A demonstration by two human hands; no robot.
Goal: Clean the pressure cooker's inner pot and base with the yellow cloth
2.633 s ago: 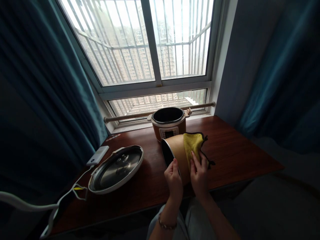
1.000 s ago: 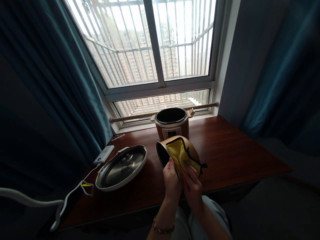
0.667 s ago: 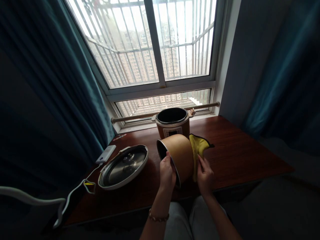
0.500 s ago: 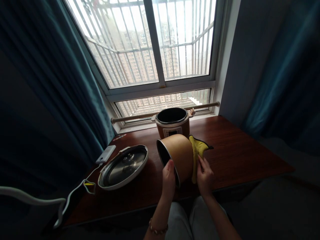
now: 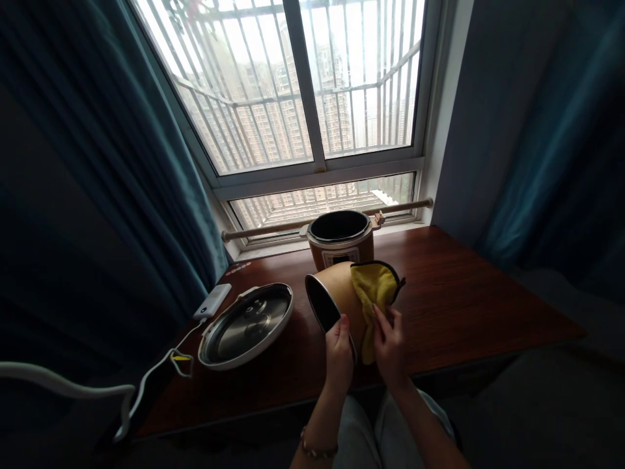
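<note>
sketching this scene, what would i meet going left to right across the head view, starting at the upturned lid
Upturned lid → tan inner pot → yellow cloth → right-hand blue curtain. The cooker is left out, overlapping the pot's stretch.

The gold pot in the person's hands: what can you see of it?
The gold pot looks round and deep, with a smooth, metal-like outer wall, a dark inside and a thin, paler rim. It is tipped on its side, mouth towards the picture's left, in front of the cooker. The left hand grips its rim; the right hand holds a yellow cloth against its outer wall, covering part of it. Whether the pot rests on anything is unclear.
</note>
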